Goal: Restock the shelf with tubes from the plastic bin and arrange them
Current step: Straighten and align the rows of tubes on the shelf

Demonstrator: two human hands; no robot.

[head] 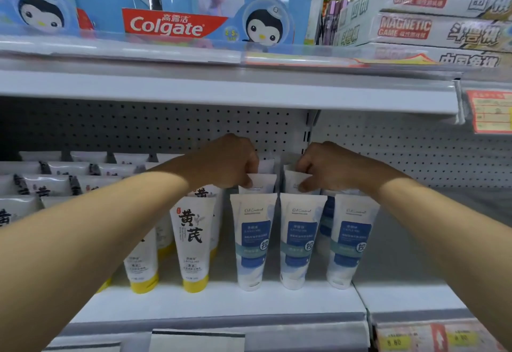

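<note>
Three white tubes with blue labels (297,241) stand cap-down in a front row on the white shelf (221,304). More of the same tubes stand behind them. My left hand (230,162) pinches the top edge of a second-row tube (263,180) behind the left front tube. My right hand (321,166) pinches the top edge of the neighbouring second-row tube (293,178). Both arms reach deep into the shelf bay. The plastic bin is out of view.
White tubes with yellow caps (192,243) stand to the left, with more white tubes (55,185) farther left. The upper shelf (221,86) overhangs close above my hands, carrying Colgate boxes (166,25) and magnetic game boxes (432,27). A pegboard back wall (138,127) lies behind.
</note>
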